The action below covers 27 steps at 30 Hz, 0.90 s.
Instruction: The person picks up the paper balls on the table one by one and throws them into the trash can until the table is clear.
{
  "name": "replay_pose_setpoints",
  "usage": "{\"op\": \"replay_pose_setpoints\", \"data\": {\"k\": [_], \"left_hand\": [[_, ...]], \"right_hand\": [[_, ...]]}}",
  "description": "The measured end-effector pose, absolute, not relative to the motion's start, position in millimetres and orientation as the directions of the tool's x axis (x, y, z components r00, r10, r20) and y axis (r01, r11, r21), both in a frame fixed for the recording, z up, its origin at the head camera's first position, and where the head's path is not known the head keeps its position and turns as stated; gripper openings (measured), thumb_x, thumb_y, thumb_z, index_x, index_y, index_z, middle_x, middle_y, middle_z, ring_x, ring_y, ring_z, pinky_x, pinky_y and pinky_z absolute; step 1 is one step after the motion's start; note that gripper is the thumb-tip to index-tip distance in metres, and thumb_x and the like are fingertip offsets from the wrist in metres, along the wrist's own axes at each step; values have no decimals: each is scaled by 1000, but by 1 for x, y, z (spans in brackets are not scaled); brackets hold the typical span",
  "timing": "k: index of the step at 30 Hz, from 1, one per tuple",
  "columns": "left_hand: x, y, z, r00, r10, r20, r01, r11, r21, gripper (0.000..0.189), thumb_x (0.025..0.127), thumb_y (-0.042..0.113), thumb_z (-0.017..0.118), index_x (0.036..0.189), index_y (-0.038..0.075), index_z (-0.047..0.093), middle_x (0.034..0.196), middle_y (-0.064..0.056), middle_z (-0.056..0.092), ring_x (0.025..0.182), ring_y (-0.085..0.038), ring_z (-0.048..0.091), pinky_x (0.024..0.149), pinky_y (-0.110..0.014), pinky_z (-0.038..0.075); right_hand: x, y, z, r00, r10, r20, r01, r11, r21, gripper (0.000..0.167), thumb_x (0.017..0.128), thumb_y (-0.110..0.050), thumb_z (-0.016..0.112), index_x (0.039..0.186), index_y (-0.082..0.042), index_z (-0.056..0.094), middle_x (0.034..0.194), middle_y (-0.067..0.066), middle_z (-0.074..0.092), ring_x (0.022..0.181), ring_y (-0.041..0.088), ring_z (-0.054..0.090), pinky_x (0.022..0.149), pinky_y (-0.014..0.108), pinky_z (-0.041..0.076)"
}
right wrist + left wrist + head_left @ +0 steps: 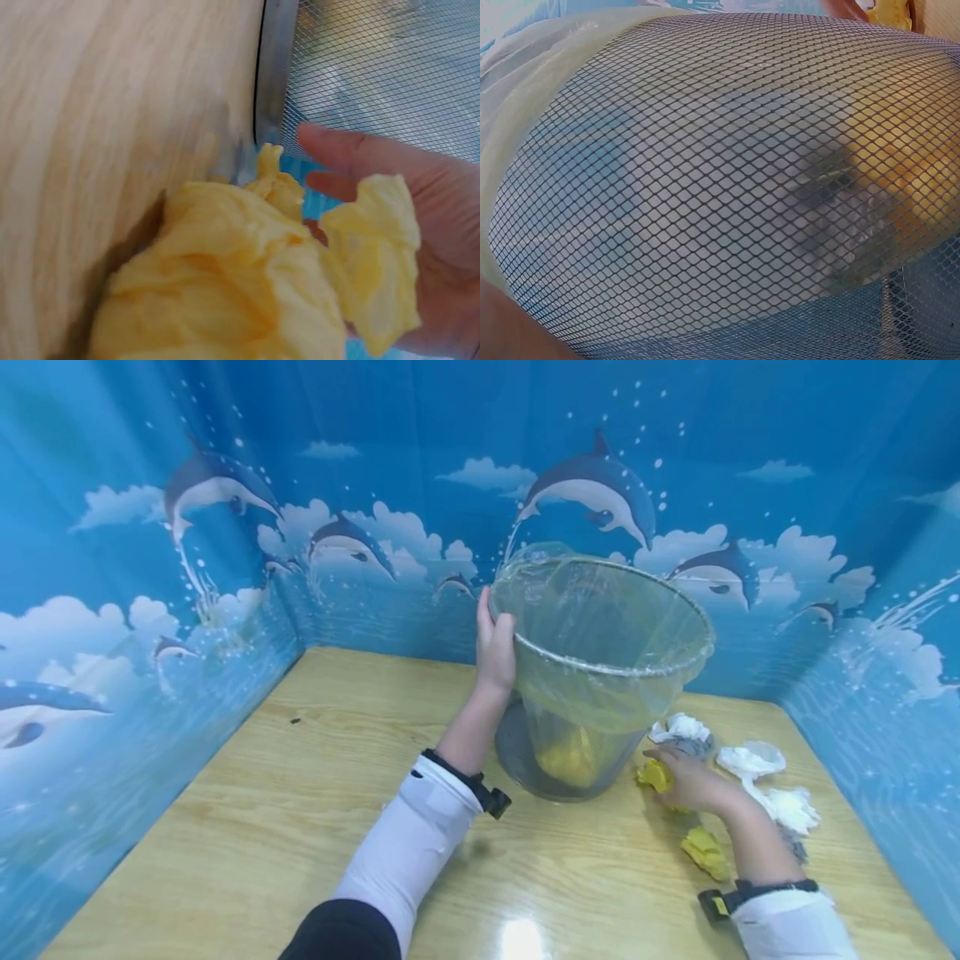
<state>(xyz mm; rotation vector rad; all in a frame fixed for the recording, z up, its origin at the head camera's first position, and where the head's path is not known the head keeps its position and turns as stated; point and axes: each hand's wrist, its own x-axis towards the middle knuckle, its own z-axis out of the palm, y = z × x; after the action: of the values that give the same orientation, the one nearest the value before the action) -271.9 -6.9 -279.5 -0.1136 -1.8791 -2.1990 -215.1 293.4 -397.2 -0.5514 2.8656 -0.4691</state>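
A mesh wastebasket lined with a clear plastic bag leans to the right on the table. My left hand grips its left side at the rim; in the left wrist view the mesh wall fills the picture. Yellow and dark grey crumpled things show blurred through the mesh. Right of the basket, my right hand holds a crumpled yellow paper, its fingers partly hidden behind yellow paper in the right wrist view. Another yellow crumpled paper lies near the right wrist.
White crumpled papers and a grey crumpled piece lie along the table's right side. A small dark speck is on the left of the wooden table. A dolphin-printed curtain surrounds the back and sides.
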Motion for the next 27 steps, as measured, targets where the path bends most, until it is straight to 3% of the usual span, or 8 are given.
{"op": "replay_pose_setpoints", "data": {"k": [11, 27], "left_hand": [[-273, -7, -279, -962, -134, 238, 255, -131, 958, 67, 94, 24, 32, 157, 24, 11, 164, 2, 9, 149, -20, 15, 119, -46, 20], [-272, -7, -280, -963, -136, 233, 250, -124, 960, 67, 93, 24, 33, 157, 24, 10, 164, 1, 9, 149, -21, 16, 119, -46, 20]], "right_hand": [[-216, 296, -401, -908, -378, -183, -317, 903, -291, 74, 72, -7, 76, 134, 16, 42, 132, 45, 40, 117, 61, 43, 97, 67, 38], [-224, 301, -410, -881, -446, -161, -402, 883, -243, 52, 69, 1, 75, 118, 7, 58, 116, 34, 58, 108, 55, 52, 92, 62, 45]]}}
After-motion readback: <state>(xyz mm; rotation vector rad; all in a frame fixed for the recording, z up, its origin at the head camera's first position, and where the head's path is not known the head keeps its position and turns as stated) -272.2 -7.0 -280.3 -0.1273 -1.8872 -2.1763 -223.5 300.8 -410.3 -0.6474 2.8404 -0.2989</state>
